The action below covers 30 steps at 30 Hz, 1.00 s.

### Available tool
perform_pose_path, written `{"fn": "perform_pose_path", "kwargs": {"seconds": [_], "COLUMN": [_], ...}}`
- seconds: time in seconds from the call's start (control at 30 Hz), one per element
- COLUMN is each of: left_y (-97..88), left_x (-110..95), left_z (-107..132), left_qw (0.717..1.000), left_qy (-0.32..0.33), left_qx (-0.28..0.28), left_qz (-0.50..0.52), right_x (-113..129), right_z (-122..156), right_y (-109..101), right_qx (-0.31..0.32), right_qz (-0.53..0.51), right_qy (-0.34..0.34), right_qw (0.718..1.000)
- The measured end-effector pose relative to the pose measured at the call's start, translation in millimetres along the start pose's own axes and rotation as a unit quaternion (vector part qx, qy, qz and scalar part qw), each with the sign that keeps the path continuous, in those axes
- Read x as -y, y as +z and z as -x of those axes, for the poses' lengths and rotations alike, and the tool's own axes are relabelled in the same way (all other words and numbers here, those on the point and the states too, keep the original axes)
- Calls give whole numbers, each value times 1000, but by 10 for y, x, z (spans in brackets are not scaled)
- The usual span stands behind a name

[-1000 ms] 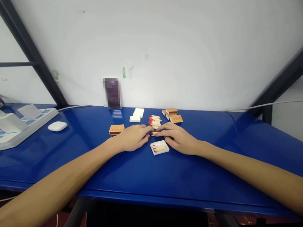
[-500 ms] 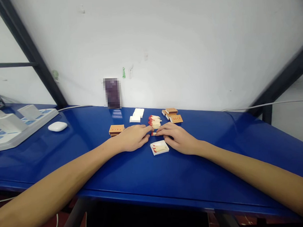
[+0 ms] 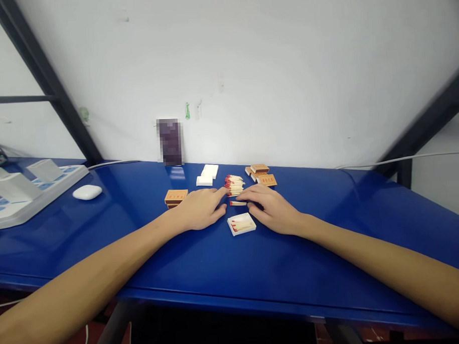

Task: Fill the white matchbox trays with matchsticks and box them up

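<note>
Between my hands lies a loose pile of red-headed matches (image 3: pixel 235 186), and just in front of it a small bunch of matches (image 3: pixel 237 203) rests flat on the desk. My left hand (image 3: pixel 202 208) has its index finger stretched to the left side of the pile, thumb apart, holding nothing. On the other side, my right hand (image 3: pixel 270 206) reaches in with fingers and thumb apart around the right end of the small bunch; whether they touch it I cannot tell. Nearer to me sits an open white matchbox tray (image 3: pixel 242 224) with several matches inside.
Orange matchboxes (image 3: pixel 176 196) are stacked beside my left hand, and more matchboxes (image 3: pixel 266 179) lie behind my right hand. White matchbox trays (image 3: pixel 210 171) stand near the wall. Farther left are a white rounded case (image 3: pixel 87 192) and a power strip (image 3: pixel 69 175) with plugs.
My left fingers have drawn back slightly to the left. The small bunch of matches, partly covered by fingers before, now shows more fully. My right hand has barely moved.
</note>
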<state>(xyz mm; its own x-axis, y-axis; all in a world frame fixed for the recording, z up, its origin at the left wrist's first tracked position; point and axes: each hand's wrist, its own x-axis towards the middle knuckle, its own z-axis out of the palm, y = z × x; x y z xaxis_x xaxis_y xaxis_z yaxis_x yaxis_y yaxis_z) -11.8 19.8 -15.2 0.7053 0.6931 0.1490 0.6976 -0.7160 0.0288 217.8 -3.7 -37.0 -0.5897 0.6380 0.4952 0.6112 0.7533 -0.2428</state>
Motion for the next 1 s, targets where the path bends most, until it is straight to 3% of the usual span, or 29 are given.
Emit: {"fn": "perform_pose_path", "kwargs": {"seconds": [0.23, 1.0], "left_y": [-6, -14], "left_x": [-1, -2], "left_z": [0, -6], "left_qw": [1000, 1000], "left_qy": [1, 9], "left_qx": [6, 10], "left_qz": [-5, -10], "right_x": [-4, 23], "right_z": [2, -5], "right_y": [-2, -27], "right_qx": [15, 32], "right_qz": [9, -2], "right_qy": [53, 38], "right_qw": [998, 999]}}
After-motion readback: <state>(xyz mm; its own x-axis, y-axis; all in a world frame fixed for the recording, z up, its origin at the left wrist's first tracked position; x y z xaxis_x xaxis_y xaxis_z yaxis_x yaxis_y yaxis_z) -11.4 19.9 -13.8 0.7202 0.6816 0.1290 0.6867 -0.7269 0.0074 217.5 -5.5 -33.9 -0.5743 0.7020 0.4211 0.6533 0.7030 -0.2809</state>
